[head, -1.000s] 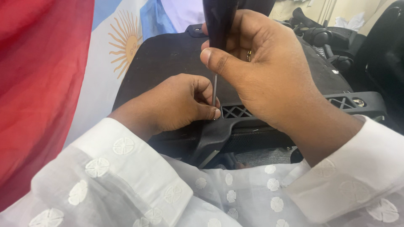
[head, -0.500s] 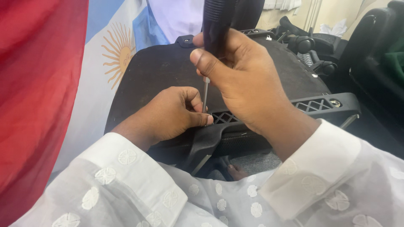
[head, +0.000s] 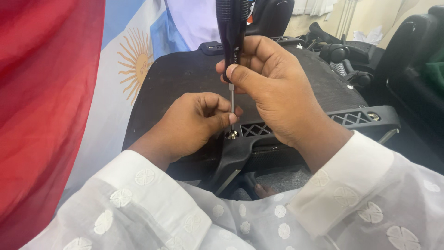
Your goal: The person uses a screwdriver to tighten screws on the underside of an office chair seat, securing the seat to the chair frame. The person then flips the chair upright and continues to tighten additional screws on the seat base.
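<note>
Workshop corner: red cloth and a pale blue-and-white flag with a sun [head: 134, 60] hang at left, black chair parts [head: 351, 58] stacked behind.

Work lies on an upturned black chair seat [head: 185, 78], no bench visible. The screw [head: 232, 134] sits in the black plastic armrest bracket [head: 296, 125] at the seat's near edge. Screwdriver [head: 231, 32] stands upright, tip in the screw head. Right hand [head: 273, 88] is clenched around the handle; left hand [head: 194, 122] pinches the thin shaft just above the screw.

Compared with half a second earlier, the hand placement is unchanged and the tip has stayed on the screw. Judgement: driving is under way, screw not visibly seated.

White embroidered sleeves [head: 152, 203] fill the foreground.
</note>
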